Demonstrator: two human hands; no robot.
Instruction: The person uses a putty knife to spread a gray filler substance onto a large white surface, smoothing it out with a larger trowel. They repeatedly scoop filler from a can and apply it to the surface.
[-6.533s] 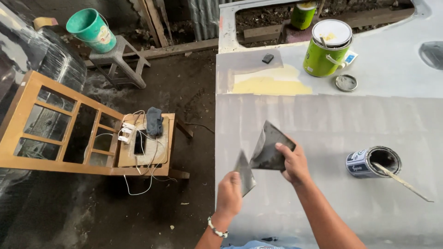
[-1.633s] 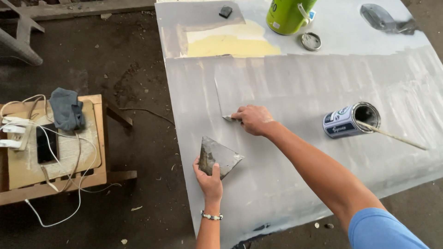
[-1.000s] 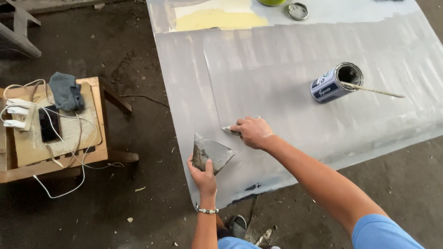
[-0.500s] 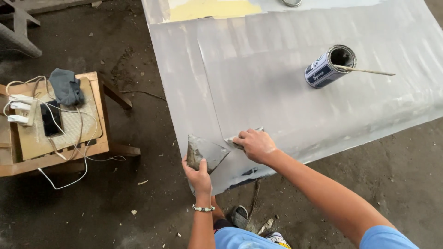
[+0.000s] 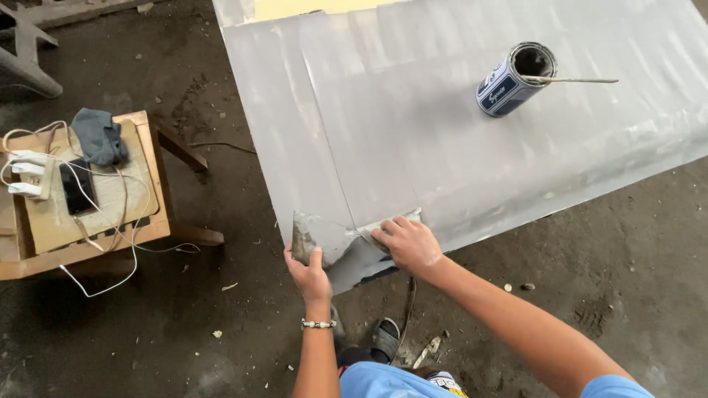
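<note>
A large grey-coated panel lies flat, its near corner just in front of me. My left hand grips a flat grey plate smeared with putty, held at the panel's near edge. My right hand presses a thin putty spreader onto the panel's near corner, right beside the plate. The spreader is mostly hidden under my fingers. A beaded bracelet sits on my left wrist.
A dark blue can with a stick resting in it stands on the panel at the upper right. To the left, a wooden frame carries a phone, chargers, cables and a grey cloth. Dirt floor surrounds the panel. My sandalled foot is below.
My right hand has drawn the spreader down the panel toward its near corner. My left hand followed with the plate. The green can and yellow patch have left the view.
</note>
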